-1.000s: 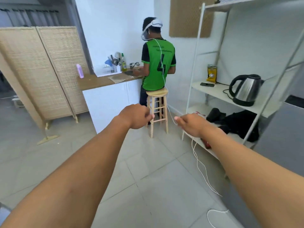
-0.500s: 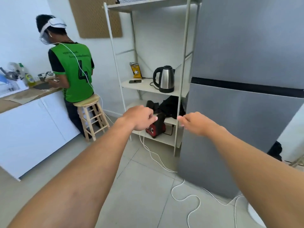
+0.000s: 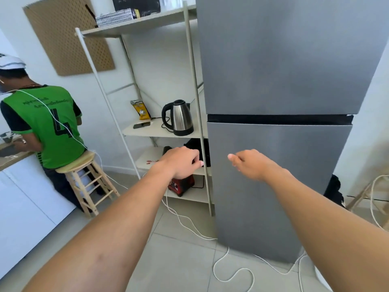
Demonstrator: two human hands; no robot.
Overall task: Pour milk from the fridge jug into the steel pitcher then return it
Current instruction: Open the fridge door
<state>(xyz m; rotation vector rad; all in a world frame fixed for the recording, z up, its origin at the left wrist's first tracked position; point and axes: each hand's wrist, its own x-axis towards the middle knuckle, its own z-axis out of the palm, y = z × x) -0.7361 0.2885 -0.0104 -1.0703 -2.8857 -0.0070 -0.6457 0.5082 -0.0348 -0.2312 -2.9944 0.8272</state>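
A tall grey two-door fridge point(image 3: 284, 186) fills the right half of the head view, both doors closed. My left hand point(image 3: 181, 162) is held out in front of the shelf rack just left of the fridge, fingers loosely curled, holding nothing. My right hand point(image 3: 250, 163) hovers in front of the lower fridge door near its left edge, also loosely curled and holding nothing; I cannot tell whether it touches the door. No milk jug or steel pitcher is in view.
A metal shelf rack point(image 3: 195, 85) beside the fridge holds a kettle point(image 3: 181, 118), a phone point(image 3: 141, 124) and a red appliance point(image 3: 181, 185). White cables point(image 3: 231, 272) trail over the floor. A person in a green shirt point(image 3: 46, 123) sits on a wooden stool point(image 3: 88, 180) at a white counter point(image 3: 21, 207).
The view has swung right and closer: the fridge went from the right edge to the centre. Both hands stayed held out in front, holding nothing.
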